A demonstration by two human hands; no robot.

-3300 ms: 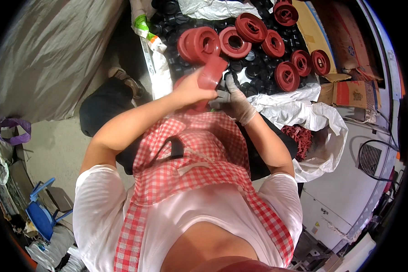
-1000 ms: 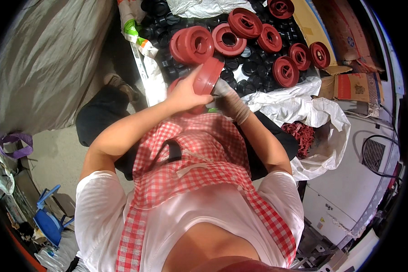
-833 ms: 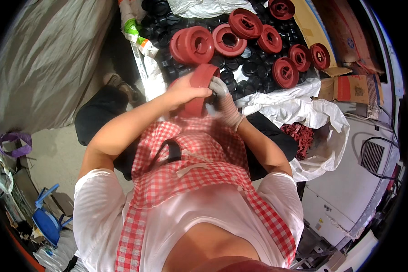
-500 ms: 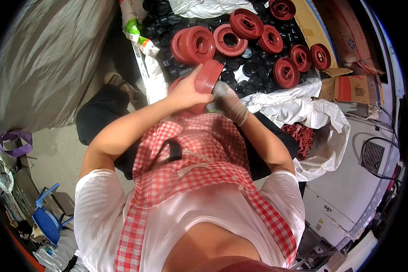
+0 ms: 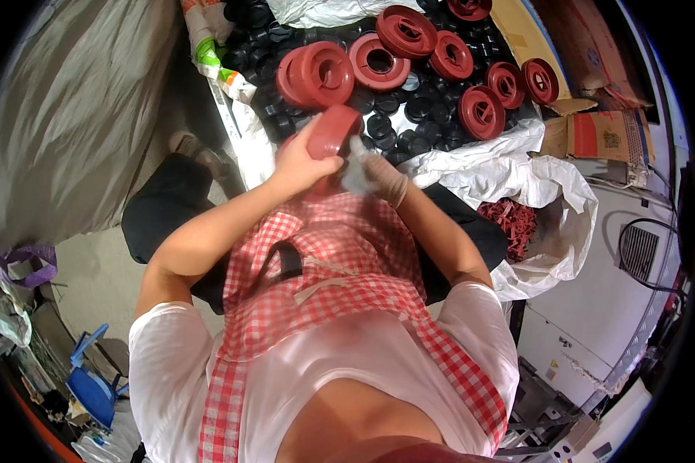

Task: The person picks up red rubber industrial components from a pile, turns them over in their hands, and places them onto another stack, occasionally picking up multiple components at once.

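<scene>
My bare left hand [image 5: 305, 163] grips a red round plastic part [image 5: 337, 133], tilted on edge above my lap, with the thumb on its near side. More red shows below and behind the hand, partly hidden. On my right hand [image 5: 380, 176] is a pale glove, its fingers smeared by motion against the right side of the part. Whether those fingers hold anything cannot be made out. Just beyond lie two red rings stacked together [image 5: 316, 75] and a single red ring [image 5: 380, 63]. Further right are several similar red parts with crossbars inside [image 5: 482, 113].
Many small black caps [image 5: 421, 109] spread under the red parts on the work surface. To my right, a white sack [image 5: 571, 231] stands open with red plastic scraps [image 5: 510, 230] inside. Cardboard [image 5: 610, 139] and a white machine cabinet [image 5: 587, 285] flank it. A blue chair [image 5: 93, 393] is at lower left.
The held red part has tilted and shifted slightly left with my left hand. My gloved right hand has turned and moved a little left along its side. The whole view has shifted slightly.
</scene>
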